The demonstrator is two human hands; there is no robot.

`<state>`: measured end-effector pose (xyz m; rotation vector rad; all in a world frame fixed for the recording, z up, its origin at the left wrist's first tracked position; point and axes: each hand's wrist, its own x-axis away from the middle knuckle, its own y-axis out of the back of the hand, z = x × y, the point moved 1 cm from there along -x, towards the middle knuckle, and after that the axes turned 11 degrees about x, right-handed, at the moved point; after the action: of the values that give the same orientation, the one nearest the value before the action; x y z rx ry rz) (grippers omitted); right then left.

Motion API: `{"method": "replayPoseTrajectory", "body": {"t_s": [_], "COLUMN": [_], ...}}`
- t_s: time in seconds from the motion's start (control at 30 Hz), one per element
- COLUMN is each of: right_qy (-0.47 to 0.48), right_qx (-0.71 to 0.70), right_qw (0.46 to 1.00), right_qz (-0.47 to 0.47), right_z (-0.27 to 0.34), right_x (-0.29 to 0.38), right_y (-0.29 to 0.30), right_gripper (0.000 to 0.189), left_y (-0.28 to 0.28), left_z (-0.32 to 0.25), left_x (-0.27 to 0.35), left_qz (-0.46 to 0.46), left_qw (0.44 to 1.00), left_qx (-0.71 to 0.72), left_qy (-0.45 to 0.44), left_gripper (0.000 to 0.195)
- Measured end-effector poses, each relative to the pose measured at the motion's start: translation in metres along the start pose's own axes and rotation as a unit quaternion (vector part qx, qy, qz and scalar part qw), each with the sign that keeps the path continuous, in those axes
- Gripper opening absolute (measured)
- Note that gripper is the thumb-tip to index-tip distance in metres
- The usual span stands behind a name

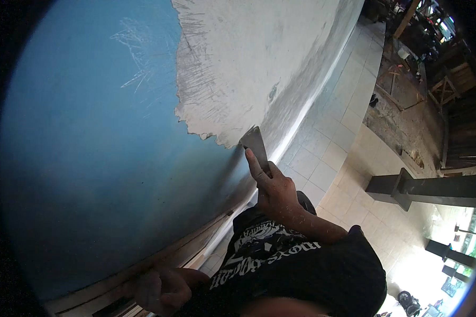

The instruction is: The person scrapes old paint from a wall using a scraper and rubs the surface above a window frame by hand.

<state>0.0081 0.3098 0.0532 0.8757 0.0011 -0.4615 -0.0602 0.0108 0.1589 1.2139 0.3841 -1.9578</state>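
My right hand [277, 192] grips a putty knife [255, 143], its index finger stretched along the metal blade. The blade's tip meets the wall at the lower border of a pale bare patch [254, 59] with a ragged edge and many scratch lines. Blue paint [91, 130] covers the wall around that patch, with white scratch marks [137, 59] on it. Pale dust specks cling to my right hand and forearm. In shade at the bottom, my left hand [170, 291] is near a wooden frame [178, 253] along the wall; whether it holds something is unclear.
Pale floor tiles [321, 138] run along the wall's foot. Dark columns [424, 189] stand on the right. Beyond the tiles is bare ground [416, 126] with wooden frames [396, 85] and clutter. A motorcycle [408, 303] stands at the lower right, by bright daylight.
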Motion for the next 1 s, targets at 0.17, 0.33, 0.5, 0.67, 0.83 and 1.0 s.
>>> {"method": "replayPoseTrajectory", "body": {"t_s": [0.17, 0.33, 0.5, 0.67, 0.83, 1.0], "right_qy": [0.000, 0.003, 0.011, 0.001, 0.035, 0.001], "right_qx": [-0.016, -0.028, -0.033, -0.008, -0.016, -0.047], "right_qw": [1.000, 0.999, 0.998, 1.000, 0.999, 0.999], "right_qz": [0.014, -0.025, -0.047, 0.014, -0.016, -0.010], "right_z": [0.007, 0.007, 0.006, -0.001, 0.000, 0.007], "right_x": [-0.003, -0.018, -0.020, -0.005, -0.012, -0.012], "right_y": [0.002, 0.014, 0.031, 0.009, 0.015, 0.020], "right_gripper": [0.088, 0.087, 0.084, 0.089, 0.096, 0.084], "left_y": [0.001, 0.005, 0.004, -0.001, 0.010, -0.004], "left_z": [0.033, 0.003, 0.001, 0.008, -0.008, -0.002], "left_x": [0.025, -0.017, -0.002, -0.003, -0.013, -0.010], "left_qz": [-0.061, 0.113, 0.077, 0.015, 0.110, 0.019], "left_qw": [0.963, 0.992, 0.995, 0.994, 0.993, 0.999], "left_qx": [-0.096, 0.047, -0.048, 0.005, -0.037, 0.029], "left_qy": [-0.246, -0.028, -0.046, -0.106, -0.021, -0.027], "left_gripper": [0.028, 0.030, 0.030, 0.026, 0.025, 0.023]}}
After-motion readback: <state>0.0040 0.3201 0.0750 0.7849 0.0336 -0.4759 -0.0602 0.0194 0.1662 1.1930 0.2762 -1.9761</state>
